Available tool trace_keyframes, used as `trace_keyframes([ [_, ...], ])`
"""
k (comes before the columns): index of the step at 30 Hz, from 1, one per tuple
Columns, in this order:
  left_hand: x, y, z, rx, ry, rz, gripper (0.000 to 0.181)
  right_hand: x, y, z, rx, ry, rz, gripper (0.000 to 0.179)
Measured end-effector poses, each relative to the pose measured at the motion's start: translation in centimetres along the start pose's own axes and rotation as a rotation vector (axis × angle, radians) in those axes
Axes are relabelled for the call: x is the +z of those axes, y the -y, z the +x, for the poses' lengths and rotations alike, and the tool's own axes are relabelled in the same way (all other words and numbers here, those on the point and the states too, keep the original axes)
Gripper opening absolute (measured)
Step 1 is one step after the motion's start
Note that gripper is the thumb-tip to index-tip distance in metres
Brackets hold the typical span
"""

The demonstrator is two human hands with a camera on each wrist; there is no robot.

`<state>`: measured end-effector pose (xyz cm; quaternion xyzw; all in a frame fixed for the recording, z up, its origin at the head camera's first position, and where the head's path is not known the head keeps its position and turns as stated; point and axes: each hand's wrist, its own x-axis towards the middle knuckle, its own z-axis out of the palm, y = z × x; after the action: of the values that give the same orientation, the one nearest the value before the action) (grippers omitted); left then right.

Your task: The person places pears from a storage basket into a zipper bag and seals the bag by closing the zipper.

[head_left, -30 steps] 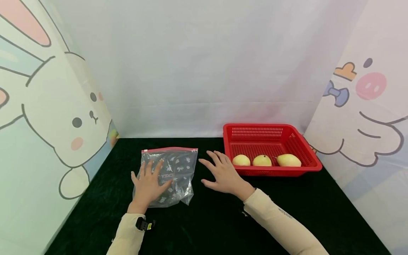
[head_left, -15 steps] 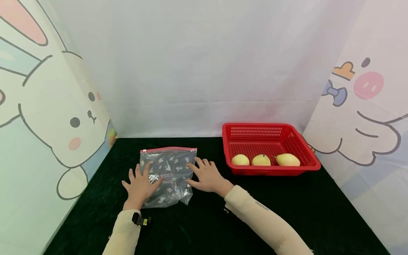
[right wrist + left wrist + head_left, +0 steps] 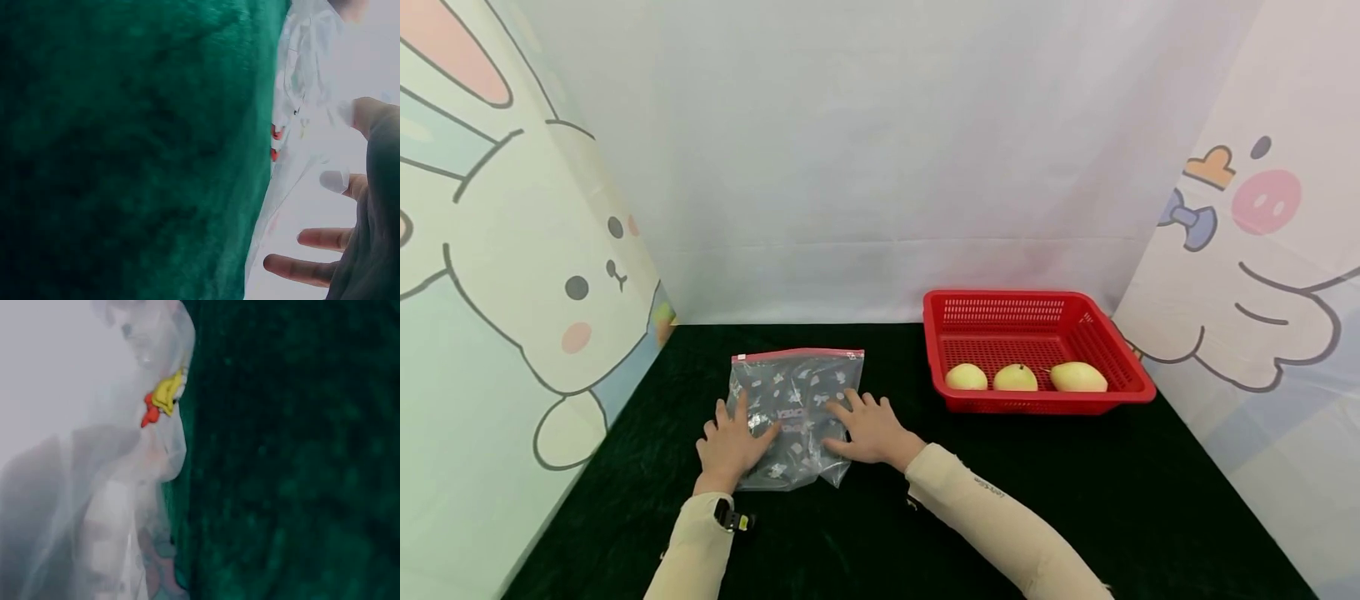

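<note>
A clear zip bag [image 3: 797, 400] with a pink top strip and small white prints lies flat on the dark green cloth in the head view. Over its left edge rests my left hand [image 3: 727, 446], fingers spread and thumb reaching onto the plastic. My right hand [image 3: 872, 429] lies across the opposite edge, its fingertips and thumb on the bag. In the left wrist view, the bag's plastic [image 3: 106, 456] fills the left side with a red and yellow print. Straight right-hand fingers [image 3: 306, 270] show beside the plastic [image 3: 297, 106] in the right wrist view.
A red perforated basket [image 3: 1037, 404] stands at the back right. Along its near side sit a pale yellow pear [image 3: 966, 377], a middle pear [image 3: 1015, 377] and a longer one [image 3: 1078, 377]. A white cloth wall [image 3: 865, 167] rises behind the table.
My right hand has moved left from beside the basket onto the bag's right edge. My left hand has shifted left and toward me, from farther over the bag to its left edge.
</note>
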<state>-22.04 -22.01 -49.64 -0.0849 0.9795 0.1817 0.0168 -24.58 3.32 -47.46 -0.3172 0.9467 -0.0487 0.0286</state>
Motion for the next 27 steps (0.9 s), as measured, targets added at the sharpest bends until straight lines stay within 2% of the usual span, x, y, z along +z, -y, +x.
trace_keyframes([
  [7, 0.4, 0.1, 0.0, 0.018, -0.020, 0.014, 0.096, 1.2, 0.1, 0.2, -0.026, 0.038, -0.007, 0.061],
  [18, -0.3, -0.7, 0.1, 0.071, -0.152, 0.006, 0.091, 1.5, 0.0, 0.3, -0.028, 0.005, -0.049, 0.054],
  [23, -0.9, -1.5, -0.3, 0.126, -0.242, -0.014, 0.076, 1.1, -0.2, 0.0, -0.037, -0.014, -0.055, 0.051],
  [27, -1.2, -2.2, -0.6, 0.192, -0.364, -0.042, 0.056, 0.4, -0.3, -0.3, -0.038, -0.036, -0.057, 0.052],
])
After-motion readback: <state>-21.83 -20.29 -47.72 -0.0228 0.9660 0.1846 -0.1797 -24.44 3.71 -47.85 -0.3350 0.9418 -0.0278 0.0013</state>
